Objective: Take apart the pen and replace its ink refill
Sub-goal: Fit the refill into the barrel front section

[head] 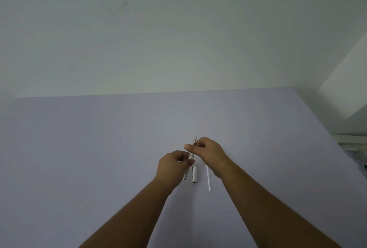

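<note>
two bare forearms reach in from the bottom edge over a wide pale lilac table [99, 148], which fills the lower half of the view below a plain whitish wall [158, 29]. the left hand [172, 165] sits a little lower and nearer, fingers curled in and thumb pressed toward the fingertips, pinching the lower stretch of a slim white pen [191, 151]. the right hand [206, 151] is just above and to the right, its thumb and curled fingers closed around the pen's upper part near the tip. the pen is held up off the table between the two hands, tilted slightly, with a narrow grey metallic point sticking out past the right hand's fingers and its rear end showing below the left hand. on the table directly under the hands lies a short white cap [194, 174] with a dark end, roughly pointing toward the person. just to its right, well clear of it, lies a thin white refill tube [208, 180], long and straight, its far end hidden behind the right wrist. most of the pen's barrel is covered by fingers, so any seam or gap between its halves cannot be made out, and the piece on the table is too small to tell for certain what part it is
</note>
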`<state>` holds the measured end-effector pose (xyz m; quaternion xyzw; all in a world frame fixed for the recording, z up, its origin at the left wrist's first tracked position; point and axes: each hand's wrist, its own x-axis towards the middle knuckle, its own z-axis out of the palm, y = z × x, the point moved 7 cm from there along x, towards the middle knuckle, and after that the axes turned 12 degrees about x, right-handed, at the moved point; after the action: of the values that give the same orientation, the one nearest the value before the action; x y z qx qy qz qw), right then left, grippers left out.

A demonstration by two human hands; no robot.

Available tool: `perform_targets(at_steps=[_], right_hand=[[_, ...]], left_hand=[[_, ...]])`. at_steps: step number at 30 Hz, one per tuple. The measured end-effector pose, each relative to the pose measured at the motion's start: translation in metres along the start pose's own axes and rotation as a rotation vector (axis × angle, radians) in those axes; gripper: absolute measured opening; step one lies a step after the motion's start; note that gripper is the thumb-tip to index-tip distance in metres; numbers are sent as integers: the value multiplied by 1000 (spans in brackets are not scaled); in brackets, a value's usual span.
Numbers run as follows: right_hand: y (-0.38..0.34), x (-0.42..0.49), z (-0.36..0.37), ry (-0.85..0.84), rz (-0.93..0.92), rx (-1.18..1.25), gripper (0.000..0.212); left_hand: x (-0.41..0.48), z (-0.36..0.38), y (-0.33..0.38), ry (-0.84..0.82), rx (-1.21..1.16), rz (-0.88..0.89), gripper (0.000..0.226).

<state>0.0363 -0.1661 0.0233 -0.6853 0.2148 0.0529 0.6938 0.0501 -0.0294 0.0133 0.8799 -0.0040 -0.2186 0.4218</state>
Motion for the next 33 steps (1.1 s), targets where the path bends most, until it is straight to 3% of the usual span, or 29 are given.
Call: perform_targets(at_steps=[3, 6, 9, 12, 15, 17, 20, 26, 29, 33], right_hand=[[-1, -2, 2, -68, 9, 79, 17], [-5, -1, 0, -34, -28, 61, 13], [-4, -2, -2, 24, 6, 20, 29], [-3, -2, 1, -59, 2, 120, 16], [-6, -3, 0, -22, -17, 91, 10], [-5, -3, 0, 18, -3, 67, 22], [-4, -3, 3, -51, -2, 117, 10], [-2, -4, 2, 5, 27, 58, 23], [-4, -6, 4, -69, 9, 143, 14], [-3, -7, 3, 3, 25, 76, 16]], left_hand=[[1, -1, 0, 8, 1, 0, 28], [3, -2, 1, 6, 2, -3, 27], [1, 0, 3, -4, 19, 3, 26], [3, -3, 1, 9, 7, -6, 23], [2, -4, 1, 9, 0, -9, 22], [0, -2, 1, -2, 5, -7, 24], [1, -4, 0, 2, -11, -15, 21], [-2, -3, 2, -3, 6, -5, 19], [-2, -6, 2, 7, -8, -6, 21], [-4, -5, 5, 7, 11, 7, 24]])
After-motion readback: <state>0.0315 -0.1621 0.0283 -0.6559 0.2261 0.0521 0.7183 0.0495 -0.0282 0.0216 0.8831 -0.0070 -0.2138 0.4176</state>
